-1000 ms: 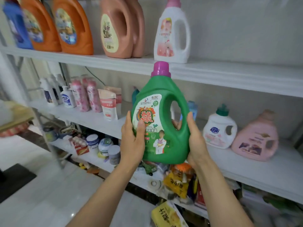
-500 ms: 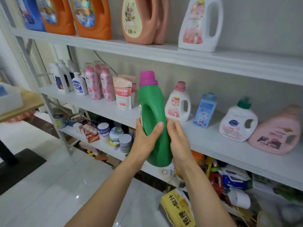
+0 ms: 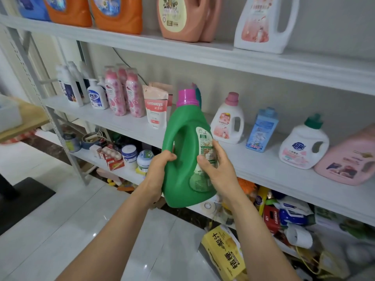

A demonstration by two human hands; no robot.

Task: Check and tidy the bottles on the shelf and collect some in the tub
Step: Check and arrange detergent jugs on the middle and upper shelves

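Observation:
A green detergent bottle [image 3: 183, 159] with a magenta cap is held upright in front of the middle shelf [image 3: 284, 179], its back label turned toward me. My left hand [image 3: 158, 171] grips its handle side. My right hand [image 3: 219, 171] clasps the labelled side. On the middle shelf stand a small white bottle with a pink cap [image 3: 228, 120], a blue carton-shaped bottle [image 3: 261, 130], a white bottle with a green cap [image 3: 303, 145] and a pink jug [image 3: 349, 159]. No tub is clearly in view.
The top shelf [image 3: 223, 55] carries orange jugs [image 3: 117, 13], peach jugs [image 3: 182, 17] and a white jug [image 3: 263, 23]. Pump bottles [image 3: 97, 96], pink bottles [image 3: 123, 94] and refill pouches [image 3: 156, 106] stand at middle left. The lower shelf holds jars and clutter; a yellow box [image 3: 225, 254] sits below.
Both hands have rotated the green bottle from its front label to its back label and lowered it slightly. My view has shifted closer and to the right along the shelf.

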